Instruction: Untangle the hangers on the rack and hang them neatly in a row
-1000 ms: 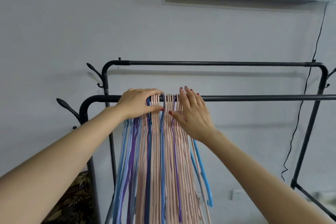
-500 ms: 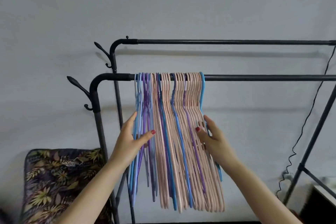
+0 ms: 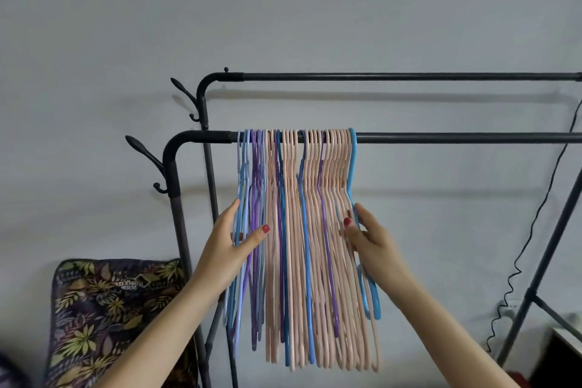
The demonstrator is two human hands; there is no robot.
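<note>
Several thin hangers, pink, blue and purple, hang tightly packed in a row from the near black rail of the rack. My left hand clasps the blue and purple hangers at the bunch's left side, thumb in front, fingers behind. My right hand grips the bright blue and pink hangers at the right side, about halfway down. All hooks sit on the rail.
A second, higher rail runs behind. Coat hooks stick out at the rack's left corner posts. A leaf-patterned cushion stands at the lower left. A black cable hangs down the wall at right, beside the rack's slanted leg.
Both hands have come down from the hooks at the rail to the hangers' middles and now clasp the bunch's two sides. The view has tilted downward.
</note>
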